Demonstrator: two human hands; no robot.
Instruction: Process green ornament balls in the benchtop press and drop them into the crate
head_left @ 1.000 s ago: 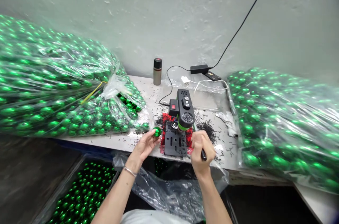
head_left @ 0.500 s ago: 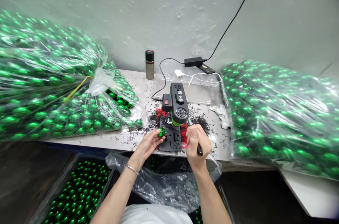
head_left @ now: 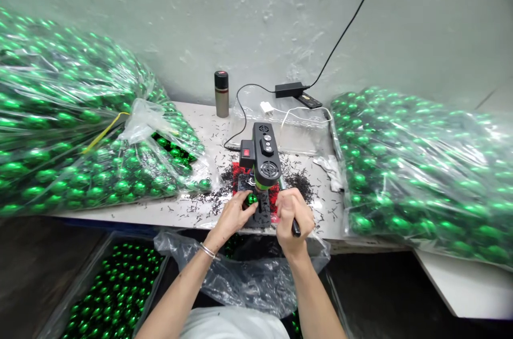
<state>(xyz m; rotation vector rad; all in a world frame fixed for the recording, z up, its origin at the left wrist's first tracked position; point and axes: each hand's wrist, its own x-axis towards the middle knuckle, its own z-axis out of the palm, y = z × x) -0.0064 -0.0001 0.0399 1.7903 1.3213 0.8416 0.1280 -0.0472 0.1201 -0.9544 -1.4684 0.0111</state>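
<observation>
A shiny green ball (head_left: 251,199) is pinched between the thumb and fingers of my left hand (head_left: 233,215), just under the head of a small black bench drill press (head_left: 267,155). The ball sits over the machine's dark slotted base plate (head_left: 262,216); whether it touches the plate I cannot tell. My right hand (head_left: 295,217) is wrapped round the machine's lever handle (head_left: 296,229), whose black end sticks out below the fist. The tool tip under the head is hidden.
Black shavings (head_left: 298,183) litter the white table (head_left: 188,211). Big clear bags of green balls stand left (head_left: 92,136) and right (head_left: 409,179). A bottle (head_left: 222,94) and a power adapter (head_left: 289,89) are behind the machine. A bin of green balls (head_left: 116,285) sits below left.
My left hand has moved right and inward, carrying the green ball from beside the base plate to under the machine's head. My right hand keeps its grip on the lever. The view has shifted slightly.
</observation>
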